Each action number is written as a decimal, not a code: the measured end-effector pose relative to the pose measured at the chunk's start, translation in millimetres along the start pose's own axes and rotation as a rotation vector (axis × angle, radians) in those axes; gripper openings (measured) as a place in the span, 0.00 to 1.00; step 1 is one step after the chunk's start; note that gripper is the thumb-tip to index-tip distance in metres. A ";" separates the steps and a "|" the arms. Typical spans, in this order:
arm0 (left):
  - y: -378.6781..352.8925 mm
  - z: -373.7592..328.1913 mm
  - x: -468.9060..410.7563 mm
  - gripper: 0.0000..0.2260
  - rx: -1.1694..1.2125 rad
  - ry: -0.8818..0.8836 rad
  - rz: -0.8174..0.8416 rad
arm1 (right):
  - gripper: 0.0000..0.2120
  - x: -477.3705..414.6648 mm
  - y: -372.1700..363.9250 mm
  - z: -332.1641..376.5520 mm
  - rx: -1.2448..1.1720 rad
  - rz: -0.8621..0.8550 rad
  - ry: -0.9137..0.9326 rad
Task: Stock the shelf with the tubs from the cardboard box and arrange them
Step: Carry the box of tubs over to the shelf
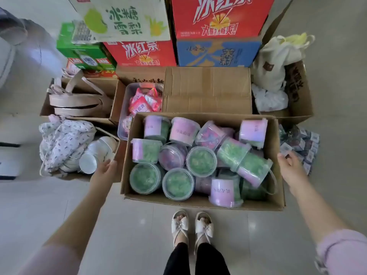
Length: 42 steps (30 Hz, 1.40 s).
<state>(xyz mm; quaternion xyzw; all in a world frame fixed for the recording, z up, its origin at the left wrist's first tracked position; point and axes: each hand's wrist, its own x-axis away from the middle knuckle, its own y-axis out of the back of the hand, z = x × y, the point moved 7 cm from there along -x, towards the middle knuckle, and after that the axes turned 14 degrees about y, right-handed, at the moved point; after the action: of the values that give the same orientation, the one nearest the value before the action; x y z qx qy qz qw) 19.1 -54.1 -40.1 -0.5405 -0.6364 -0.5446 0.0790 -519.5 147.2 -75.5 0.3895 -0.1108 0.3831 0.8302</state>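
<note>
An open cardboard box (278,197) stands on the floor in front of my feet. It is filled with several clear plastic tubs (201,160) holding green and pink contents, with pink labels; some stand upright, others lie tilted. My left hand (106,168) reaches beside the box's left wall, fingers straight and close to the cardboard. My right hand (288,161) is at the right wall near its top edge, fingers loosely curled and holding nothing. No shelf is in view.
Stacked drink cartons (220,16) rise behind. A closed brown box (206,90) and a clear bin of pink packets (143,104) sit just beyond the tub box. Left: a box of straps (79,100), a floral cloth (65,141), white cups (99,153). Right: bags (278,62), packets (301,145).
</note>
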 end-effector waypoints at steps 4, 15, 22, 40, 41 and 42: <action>-36.9 10.2 -49.7 0.27 -0.086 0.058 0.035 | 0.28 -30.6 -22.0 -23.6 0.088 -0.005 -0.021; -76.0 1.8 -92.5 0.32 -0.223 -0.077 -0.008 | 0.27 -60.3 -24.9 -46.3 0.173 -0.212 0.144; -73.7 -2.0 -87.7 0.30 -0.298 -0.141 -0.184 | 0.29 -55.0 -21.0 -43.2 0.319 -0.259 0.100; 5.2 -109.8 101.4 0.28 -0.534 -0.539 -0.148 | 0.32 165.6 132.4 -27.8 0.305 -0.460 -0.099; 11.7 -117.1 127.1 0.28 -0.538 -0.577 -0.144 | 0.31 193.4 152.3 -27.1 0.295 -0.492 -0.118; 15.1 -123.4 153.8 0.28 -0.545 -0.622 -0.139 | 0.31 222.3 171.5 -28.6 0.272 -0.528 -0.137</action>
<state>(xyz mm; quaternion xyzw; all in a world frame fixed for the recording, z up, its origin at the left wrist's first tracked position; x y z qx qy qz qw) -91.5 -60.2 123.7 -0.6362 -0.4975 -0.5080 -0.2995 -495.1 359.4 108.9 0.5376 -0.0092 0.1383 0.8317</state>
